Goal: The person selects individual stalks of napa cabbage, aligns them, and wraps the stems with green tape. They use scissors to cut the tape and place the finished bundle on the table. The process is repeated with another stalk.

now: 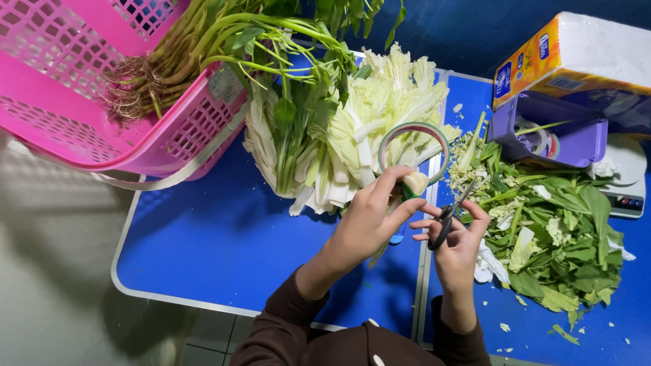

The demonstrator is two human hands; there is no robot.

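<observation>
Tape roll [413,150], a clear ring standing nearly upright, is pinched by the left hand [369,217] over the middle of the blue desk [224,244], just in front of the cabbage pile [352,129]. Right hand [458,247] grips black scissors [449,215], blades angled toward the far edge. Pink basket [81,102] overhangs the far-left corner; leaf trimmings [556,230] cover the right side. The near-left area lies bare.

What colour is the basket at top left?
Pink lattice plastic basket, holding green stalks; the head view shows it.
</observation>
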